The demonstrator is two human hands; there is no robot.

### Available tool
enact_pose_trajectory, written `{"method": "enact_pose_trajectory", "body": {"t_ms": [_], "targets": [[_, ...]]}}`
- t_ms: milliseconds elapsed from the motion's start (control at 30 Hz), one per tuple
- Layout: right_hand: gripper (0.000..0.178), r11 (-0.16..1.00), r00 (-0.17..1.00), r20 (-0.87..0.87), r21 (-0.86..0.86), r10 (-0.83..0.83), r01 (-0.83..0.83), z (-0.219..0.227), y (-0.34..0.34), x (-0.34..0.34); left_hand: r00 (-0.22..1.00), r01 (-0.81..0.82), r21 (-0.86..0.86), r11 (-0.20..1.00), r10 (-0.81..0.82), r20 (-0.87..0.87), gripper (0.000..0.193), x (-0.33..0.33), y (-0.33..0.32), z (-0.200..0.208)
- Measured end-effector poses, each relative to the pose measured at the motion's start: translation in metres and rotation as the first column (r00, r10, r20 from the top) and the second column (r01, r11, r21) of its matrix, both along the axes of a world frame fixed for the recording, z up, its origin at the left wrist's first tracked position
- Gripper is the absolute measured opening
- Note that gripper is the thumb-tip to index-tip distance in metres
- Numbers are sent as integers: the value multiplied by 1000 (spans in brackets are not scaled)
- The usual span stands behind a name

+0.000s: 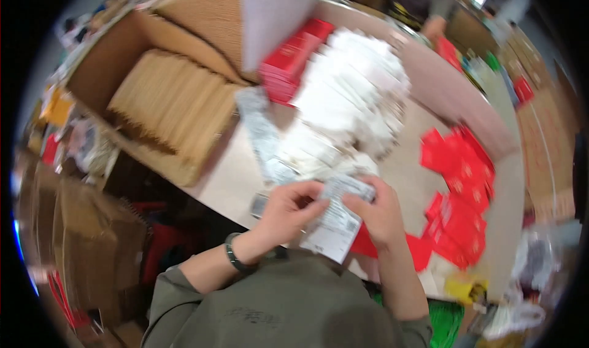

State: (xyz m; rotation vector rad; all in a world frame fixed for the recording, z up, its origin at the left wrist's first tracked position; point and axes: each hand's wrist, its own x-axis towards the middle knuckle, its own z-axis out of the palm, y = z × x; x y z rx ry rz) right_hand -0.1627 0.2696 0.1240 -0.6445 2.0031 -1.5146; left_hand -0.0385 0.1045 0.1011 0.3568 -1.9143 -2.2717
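A printed paper slip, grey and densely printed at its upper part and white below, is in front of me at the table's near edge. My right hand grips its right side, with the thumb pressed on the face. At its left edge my left hand is closed in a pinch, thumb against fingers. Just beyond my hands lies a large heap of small white pieces, too blurred to name exactly. Red printed pouches or envelopes lie in loose piles to the right. One flat red piece sits partly behind my right forearm.
At the left an open cardboard box holds rows of tan flat pieces. Beside the white heap are a red stack and a greyish strip. A raised rim borders the table. Another person's hand shows at the far side.
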Motion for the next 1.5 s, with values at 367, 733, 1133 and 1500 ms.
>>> {"method": "enact_pose_trajectory", "body": {"t_ms": [367,733,1133,1500], "targets": [[12,980,991,131,-193,-19,45,-61,47,-21,265,-954,-270,129,783,-562,14,165,-299,144],[15,992,988,153,-128,24,-4,-69,7,-32,105,-994,-37,99,869,-484,22,243,-418,164],[14,999,999,41,29,31,-32,-38,-1,-9,160,-887,-446,-121,825,-542,39,156,-492,161],[14,998,999,41,64,-24,21,-39,-11,-8,193,-453,-850,-270,901,-388,56,152,-572,165]]}}
